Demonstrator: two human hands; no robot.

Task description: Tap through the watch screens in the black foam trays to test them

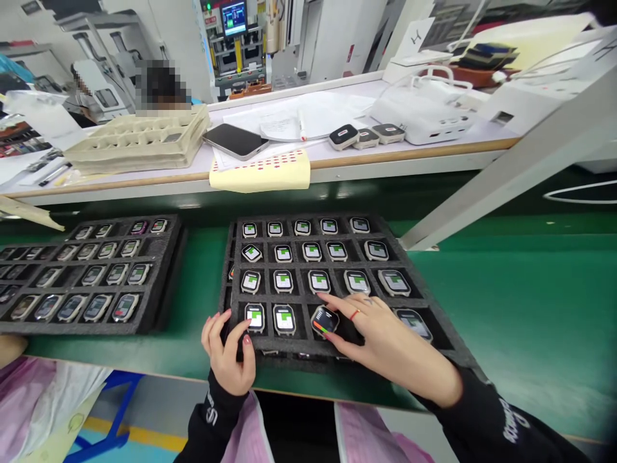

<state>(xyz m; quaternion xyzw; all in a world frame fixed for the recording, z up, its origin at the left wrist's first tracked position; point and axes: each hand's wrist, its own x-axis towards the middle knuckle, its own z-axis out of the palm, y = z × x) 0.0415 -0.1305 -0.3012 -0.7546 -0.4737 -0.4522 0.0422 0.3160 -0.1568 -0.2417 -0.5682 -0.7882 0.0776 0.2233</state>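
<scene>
A black foam tray (231, 270) of small watch-like devices with lit green-and-white screens lies on the green conveyor belt (506, 308). My left hand (229, 350) grips the tray's near left edge, its thumb by a lit device (254, 316). My right hand (385, 341) rests over the front row, fingers spread. Its fingertips touch a tilted device with a dark, multicoloured screen (324, 321), which sits askew in its slot. Another device (414, 323) shows partly beyond my right hand.
A second foam tray (159, 283) of devices with dim screens lies to the left on the belt. Behind the belt a white bench holds stacked pulp trays (139, 138), a phone (234, 140), papers, three dark devices (366, 135) and a white box. A grey metal bar (506, 167) slants at right. A person sits behind.
</scene>
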